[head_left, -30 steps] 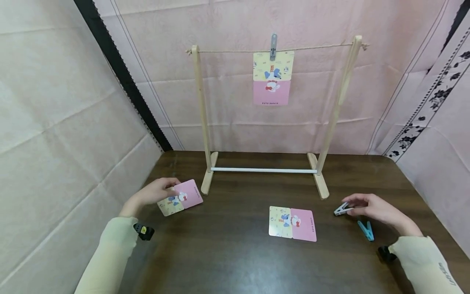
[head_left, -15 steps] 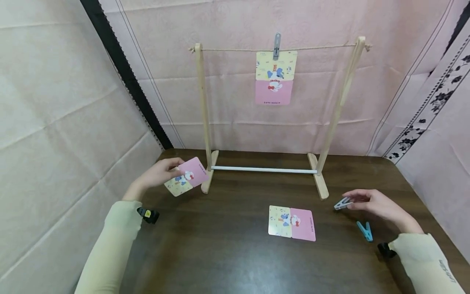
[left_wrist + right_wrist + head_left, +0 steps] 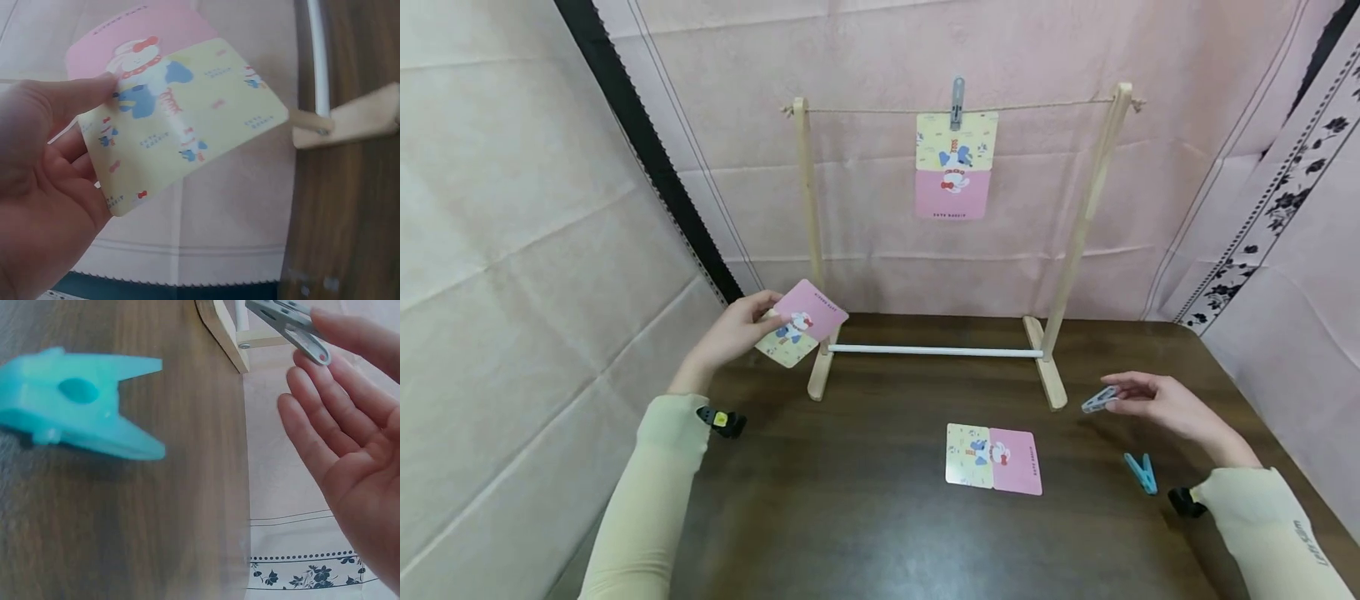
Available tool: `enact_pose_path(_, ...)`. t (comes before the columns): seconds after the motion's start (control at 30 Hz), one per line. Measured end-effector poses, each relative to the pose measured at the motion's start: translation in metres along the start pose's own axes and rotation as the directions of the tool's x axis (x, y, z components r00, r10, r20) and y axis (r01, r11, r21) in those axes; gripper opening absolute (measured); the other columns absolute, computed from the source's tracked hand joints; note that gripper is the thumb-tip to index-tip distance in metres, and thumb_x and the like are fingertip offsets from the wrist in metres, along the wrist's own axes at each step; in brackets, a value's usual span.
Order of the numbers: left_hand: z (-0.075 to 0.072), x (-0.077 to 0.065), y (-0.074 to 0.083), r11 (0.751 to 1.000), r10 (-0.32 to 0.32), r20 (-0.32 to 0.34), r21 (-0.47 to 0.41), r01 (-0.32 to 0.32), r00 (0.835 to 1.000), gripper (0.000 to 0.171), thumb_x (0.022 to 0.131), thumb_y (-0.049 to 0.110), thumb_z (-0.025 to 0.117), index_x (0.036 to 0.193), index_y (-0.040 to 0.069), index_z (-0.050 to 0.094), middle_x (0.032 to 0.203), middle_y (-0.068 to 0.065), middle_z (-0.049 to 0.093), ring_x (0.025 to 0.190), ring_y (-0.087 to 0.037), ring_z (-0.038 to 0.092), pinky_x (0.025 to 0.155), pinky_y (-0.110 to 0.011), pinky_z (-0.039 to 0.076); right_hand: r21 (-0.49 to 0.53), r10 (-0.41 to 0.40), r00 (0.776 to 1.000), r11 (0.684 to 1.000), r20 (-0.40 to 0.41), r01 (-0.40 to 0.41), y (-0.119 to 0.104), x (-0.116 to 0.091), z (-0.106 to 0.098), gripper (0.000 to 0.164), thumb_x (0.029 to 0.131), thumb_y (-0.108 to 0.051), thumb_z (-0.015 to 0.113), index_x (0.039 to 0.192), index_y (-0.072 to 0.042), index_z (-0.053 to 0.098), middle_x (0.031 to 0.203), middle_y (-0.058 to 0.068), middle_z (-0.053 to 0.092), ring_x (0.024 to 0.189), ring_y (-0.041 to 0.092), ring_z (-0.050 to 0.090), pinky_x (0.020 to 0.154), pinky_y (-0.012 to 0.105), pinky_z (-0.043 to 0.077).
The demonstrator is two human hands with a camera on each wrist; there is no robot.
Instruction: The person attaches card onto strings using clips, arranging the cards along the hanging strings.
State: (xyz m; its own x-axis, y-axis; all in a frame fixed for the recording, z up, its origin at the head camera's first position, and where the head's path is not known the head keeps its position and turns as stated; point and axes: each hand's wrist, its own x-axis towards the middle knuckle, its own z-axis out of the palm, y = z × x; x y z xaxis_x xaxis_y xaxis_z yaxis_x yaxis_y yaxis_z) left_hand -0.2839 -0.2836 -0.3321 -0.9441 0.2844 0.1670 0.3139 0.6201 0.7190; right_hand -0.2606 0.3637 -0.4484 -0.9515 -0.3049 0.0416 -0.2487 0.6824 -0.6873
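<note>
My left hand (image 3: 739,329) pinches a pink and yellow card (image 3: 808,317) with cartoon animals, held tilted in the air by the rack's left post. Its thumb lies over the card's printed face in the left wrist view. On the right, my right hand (image 3: 1165,408) pinches a grey clothespin (image 3: 1100,400) between thumb and fingers, above the table. A turquoise clothespin (image 3: 1141,473) lies below that hand and looms large in the right wrist view. A second card (image 3: 994,458) lies flat on the table. Another card (image 3: 953,196) hangs from the rope under a grey clothespin (image 3: 957,104).
The wooden rack (image 3: 1084,217) stands at the back of the brown table (image 3: 850,517), with a rope (image 3: 1037,107) strung between its posts and a white bar (image 3: 932,351) low down. Pale cloth walls (image 3: 550,250) enclose the table.
My left hand has lifted the card up and rightward, up to the rack's left post. My right hand has raised the grey clothespin slightly off the table. The view has shifted a little.
</note>
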Motion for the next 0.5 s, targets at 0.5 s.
enact_pose_path(0.5, 0.01, 0.039, 0.028, 0.973, 0.06, -0.264, -0.201, -0.116, 0.963, 0.04, 0.101, 0.031, 0.063, 0.132, 0.006, 0.058, 0.123, -0.014, 0.067, 0.102, -0.023, 0.064, 0.082, -0.028, 0.052, 0.063, -0.003, 0.981, 0.998, -0.196, 0.015, -0.019, 0.012, -0.011, 0.049, 0.095, -0.033, 0.072, 0.132, -0.003, 0.061, 0.103, -0.002, 0.071, 0.087, -0.002, 0.063, 0.071, 0.017, 0.05)
